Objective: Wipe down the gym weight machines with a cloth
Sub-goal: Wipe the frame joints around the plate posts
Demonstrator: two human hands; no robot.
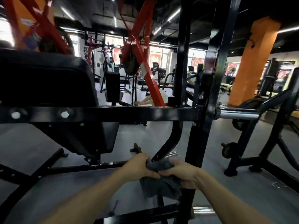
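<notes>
While bunched low between both fists, dark cloth (159,180) pressed against curved black bar (168,143) of weight machine (113,114). Left hand (139,167) clenched round cloth's upper edge; right hand (182,172) clenched round its other side, loose end hanging below. Black seat pad (47,78) up left, orange pillar (252,62) far right.

Cloth (160,183) partly hidden by hands (163,170)

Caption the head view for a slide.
Both hands, left hand and right hand, grip a dark cloth beside a black machine frame.
</notes>
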